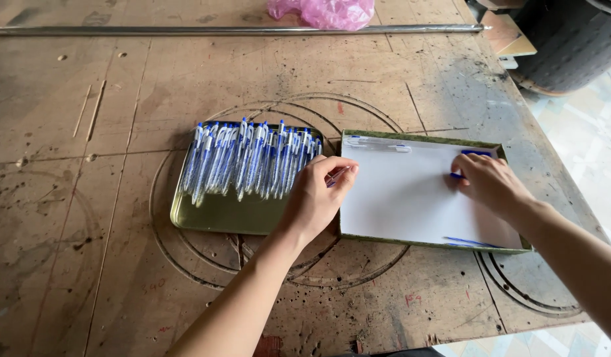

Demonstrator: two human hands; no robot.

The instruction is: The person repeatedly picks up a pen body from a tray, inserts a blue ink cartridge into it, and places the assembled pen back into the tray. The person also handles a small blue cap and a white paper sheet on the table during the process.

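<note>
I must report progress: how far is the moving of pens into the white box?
Done: a few pens lie in the white-lined box. In hand: the left hand holds one pen, the right hand sets another inside. Left: most pens remain on the metal tray.

The left hand (316,198) pinched a blue-and-clear pen (337,176) at the edge of a brass-coloured tray (216,215) heaped with like pens (249,158). The right hand (488,182) pressed a blue pen (459,174) onto the white sheet in a green-rimmed flat box (411,198), all on a scarred wooden table (87,264)
</note>
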